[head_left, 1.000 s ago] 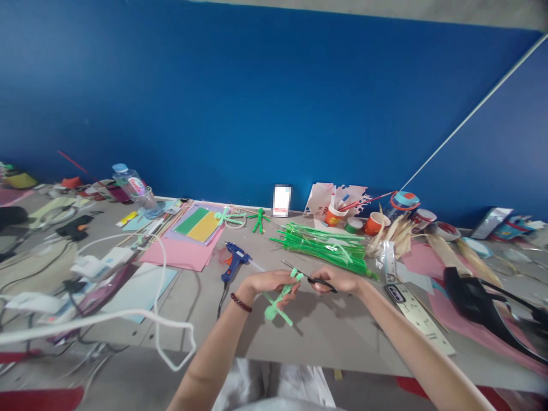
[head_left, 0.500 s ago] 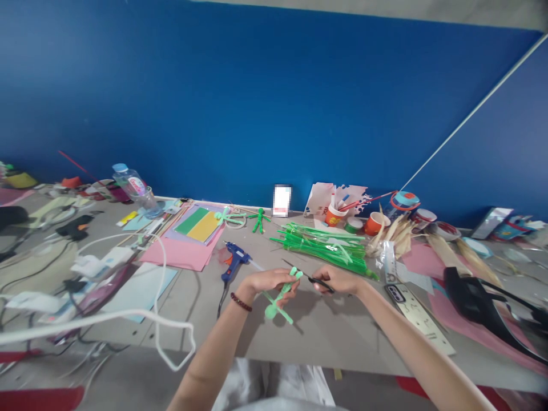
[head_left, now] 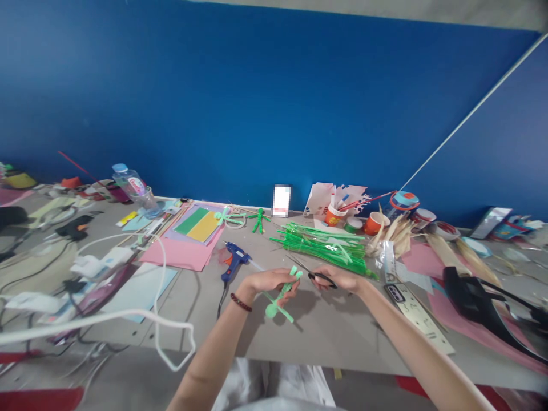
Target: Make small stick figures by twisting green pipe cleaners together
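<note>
Pinched in my left hand (head_left: 274, 281) is a pale green pipe-cleaner figure (head_left: 272, 309), its round head toward me and its feet pointing away. My right hand (head_left: 336, 278) grips scissors (head_left: 322, 278) by their black handles, the blades pointing left and away, just beyond the figure's feet. The blades look apart from the figure. Behind my hands lies a bundle of green pipe cleaners (head_left: 325, 245). A darker green figure (head_left: 259, 220) lies near the wall, with another pale figure (head_left: 229, 217) to its left.
A blue glue gun (head_left: 236, 258) lies left of my hands. Coloured sheets (head_left: 180, 254), a bottle (head_left: 131, 180) and white cables (head_left: 160, 308) are farther left. Paper cups (head_left: 334, 215), dried husks (head_left: 398, 237), a phone-like object (head_left: 396, 293) and a black tool (head_left: 471, 297) are on the right.
The scissors have turned slightly in my right hand, and their blades have shifted a little away from the figure's feet. My left hand and the figure have hardly moved.
</note>
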A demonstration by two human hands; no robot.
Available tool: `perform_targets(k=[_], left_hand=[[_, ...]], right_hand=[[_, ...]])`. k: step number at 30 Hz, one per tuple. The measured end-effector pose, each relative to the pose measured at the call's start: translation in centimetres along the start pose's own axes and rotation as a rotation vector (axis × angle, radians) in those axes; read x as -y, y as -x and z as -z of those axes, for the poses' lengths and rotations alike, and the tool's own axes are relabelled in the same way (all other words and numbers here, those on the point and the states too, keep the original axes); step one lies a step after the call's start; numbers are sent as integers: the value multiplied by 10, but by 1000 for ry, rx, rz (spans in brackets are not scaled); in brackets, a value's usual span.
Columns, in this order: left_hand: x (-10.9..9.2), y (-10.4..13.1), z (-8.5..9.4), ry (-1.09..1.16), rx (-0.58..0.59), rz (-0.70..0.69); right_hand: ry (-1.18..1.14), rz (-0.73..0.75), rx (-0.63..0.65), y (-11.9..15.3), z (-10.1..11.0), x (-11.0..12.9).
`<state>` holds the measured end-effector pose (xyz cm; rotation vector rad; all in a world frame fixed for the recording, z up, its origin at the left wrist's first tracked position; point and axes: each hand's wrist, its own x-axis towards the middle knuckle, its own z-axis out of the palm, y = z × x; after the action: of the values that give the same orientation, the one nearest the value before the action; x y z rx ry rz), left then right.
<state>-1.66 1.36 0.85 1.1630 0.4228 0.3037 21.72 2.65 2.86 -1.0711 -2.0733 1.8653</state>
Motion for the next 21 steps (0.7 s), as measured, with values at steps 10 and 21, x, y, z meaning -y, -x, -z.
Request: perform_targets(k=[10,21], left_hand=[[8,-12,3,183,-235,-321],[-5,-13,-6,118,-589,-482]], right_hand=[[-55,151,-773,-10,-6,6],[193,257,-987,-29,-38,29]])
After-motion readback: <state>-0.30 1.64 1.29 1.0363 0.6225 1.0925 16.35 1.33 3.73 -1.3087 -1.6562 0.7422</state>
